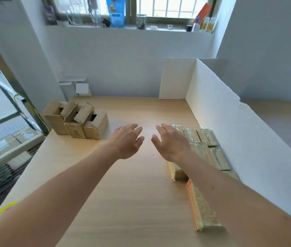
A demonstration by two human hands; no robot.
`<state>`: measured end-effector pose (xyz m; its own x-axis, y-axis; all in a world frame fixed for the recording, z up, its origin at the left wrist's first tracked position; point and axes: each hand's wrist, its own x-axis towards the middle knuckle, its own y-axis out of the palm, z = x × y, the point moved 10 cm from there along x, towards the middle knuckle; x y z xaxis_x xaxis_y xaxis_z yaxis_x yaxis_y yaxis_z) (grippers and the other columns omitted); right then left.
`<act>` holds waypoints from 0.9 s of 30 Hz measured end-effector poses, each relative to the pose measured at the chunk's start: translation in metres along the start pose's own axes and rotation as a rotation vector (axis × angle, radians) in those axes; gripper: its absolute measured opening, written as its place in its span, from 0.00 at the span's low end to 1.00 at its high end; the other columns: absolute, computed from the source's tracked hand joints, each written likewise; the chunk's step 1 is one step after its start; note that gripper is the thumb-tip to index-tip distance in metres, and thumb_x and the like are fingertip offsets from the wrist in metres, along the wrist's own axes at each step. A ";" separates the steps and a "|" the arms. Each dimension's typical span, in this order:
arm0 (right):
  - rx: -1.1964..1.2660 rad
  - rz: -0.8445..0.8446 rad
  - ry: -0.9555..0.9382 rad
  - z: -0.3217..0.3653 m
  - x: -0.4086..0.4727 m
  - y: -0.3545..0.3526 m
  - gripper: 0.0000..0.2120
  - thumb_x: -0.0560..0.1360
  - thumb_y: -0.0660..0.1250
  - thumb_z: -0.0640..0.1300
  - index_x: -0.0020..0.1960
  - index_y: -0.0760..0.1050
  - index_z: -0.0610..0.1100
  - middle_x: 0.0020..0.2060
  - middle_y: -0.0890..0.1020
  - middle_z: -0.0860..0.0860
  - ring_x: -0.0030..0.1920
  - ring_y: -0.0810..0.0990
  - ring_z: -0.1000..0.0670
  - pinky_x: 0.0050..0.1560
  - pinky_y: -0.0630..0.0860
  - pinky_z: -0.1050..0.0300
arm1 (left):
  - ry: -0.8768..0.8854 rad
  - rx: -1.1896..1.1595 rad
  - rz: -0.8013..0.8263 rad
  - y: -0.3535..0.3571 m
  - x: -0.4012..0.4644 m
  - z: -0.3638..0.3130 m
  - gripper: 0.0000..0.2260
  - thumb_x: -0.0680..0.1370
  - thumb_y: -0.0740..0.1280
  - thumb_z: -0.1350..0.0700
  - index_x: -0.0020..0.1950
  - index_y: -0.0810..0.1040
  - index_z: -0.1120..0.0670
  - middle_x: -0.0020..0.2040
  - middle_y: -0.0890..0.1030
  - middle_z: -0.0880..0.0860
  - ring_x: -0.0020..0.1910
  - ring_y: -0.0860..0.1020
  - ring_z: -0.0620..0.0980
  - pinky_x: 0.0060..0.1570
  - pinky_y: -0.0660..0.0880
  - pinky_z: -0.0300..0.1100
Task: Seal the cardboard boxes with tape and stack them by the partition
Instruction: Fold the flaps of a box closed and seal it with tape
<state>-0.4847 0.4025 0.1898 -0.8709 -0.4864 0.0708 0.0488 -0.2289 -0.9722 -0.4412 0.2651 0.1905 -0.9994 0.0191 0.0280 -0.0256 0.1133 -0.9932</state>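
Both bare forearms reach out over the pale wood-grain table (134, 193), side by side. Left hand (126, 140) and right hand (170, 142) hover palm-down with fingers straight and loosely spread, thumbs pointing toward each other across a narrow gap; neither holds anything, and whether the fingertips touch the tabletop I cannot tell.

Just right of the right hand, partly under its wrist, lie the taped boxes (210, 150), flat rectangular blocks with glossy tape over brown cardboard, packed edge to edge in rows against the white partition (221, 125). That partition is a smooth, matte board, standing upright in an L shape beyond and to the right of the hands. Under the right forearm, nearer than the hand, one long sealed box (201, 209) with orange printing lies at a slant.

Off to the left of the left hand, well apart from it, stands a cluster of unsealed boxes (80, 122), dull brown cardboard with flaps raised and dark openings showing.
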 end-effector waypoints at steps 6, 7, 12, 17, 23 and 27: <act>0.004 -0.025 -0.119 0.045 -0.025 -0.028 0.27 0.83 0.51 0.59 0.76 0.67 0.48 0.76 0.69 0.49 0.78 0.62 0.46 0.72 0.64 0.47 | -0.109 0.023 -0.090 -0.041 -0.058 0.015 0.23 0.85 0.55 0.45 0.78 0.68 0.52 0.78 0.67 0.52 0.73 0.69 0.56 0.70 0.65 0.51; 0.003 -0.042 -0.132 0.054 -0.028 -0.033 0.26 0.83 0.52 0.59 0.75 0.69 0.47 0.74 0.71 0.49 0.76 0.65 0.46 0.69 0.66 0.47 | -0.119 0.027 -0.097 -0.047 -0.067 0.018 0.23 0.85 0.55 0.45 0.78 0.68 0.52 0.78 0.68 0.52 0.73 0.69 0.56 0.70 0.65 0.51; 0.013 -0.089 -0.203 0.105 -0.033 -0.048 0.26 0.82 0.53 0.60 0.72 0.71 0.46 0.69 0.75 0.49 0.70 0.71 0.46 0.64 0.70 0.48 | -0.149 0.050 -0.129 -0.074 -0.100 0.043 0.21 0.85 0.55 0.46 0.73 0.73 0.54 0.71 0.74 0.51 0.65 0.74 0.56 0.64 0.71 0.51; -0.002 -0.106 -0.250 0.161 -0.022 -0.050 0.27 0.81 0.52 0.61 0.73 0.69 0.47 0.71 0.74 0.49 0.71 0.70 0.45 0.66 0.70 0.47 | -0.155 0.058 -0.172 -0.096 -0.121 0.089 0.20 0.85 0.55 0.46 0.70 0.75 0.55 0.68 0.75 0.52 0.63 0.76 0.56 0.61 0.74 0.51; -0.015 -0.110 -0.225 0.228 0.004 -0.031 0.28 0.81 0.51 0.62 0.74 0.70 0.48 0.71 0.73 0.49 0.71 0.70 0.46 0.66 0.70 0.48 | -0.120 0.023 -0.204 -0.109 -0.134 0.162 0.21 0.85 0.56 0.46 0.75 0.71 0.54 0.73 0.73 0.52 0.69 0.73 0.55 0.67 0.72 0.53; 0.005 -0.110 -0.159 0.277 0.025 -0.015 0.26 0.81 0.52 0.60 0.71 0.72 0.47 0.70 0.75 0.48 0.70 0.71 0.45 0.65 0.71 0.46 | -0.055 0.037 -0.193 -0.111 -0.138 0.218 0.20 0.85 0.56 0.46 0.74 0.72 0.53 0.71 0.75 0.51 0.67 0.74 0.53 0.65 0.72 0.51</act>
<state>-0.3715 0.1604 0.2677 -0.7830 -0.5851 0.2112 -0.0399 -0.2917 -0.9557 -0.3049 0.0337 0.2727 -0.9757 -0.0538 0.2126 -0.2162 0.0733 -0.9736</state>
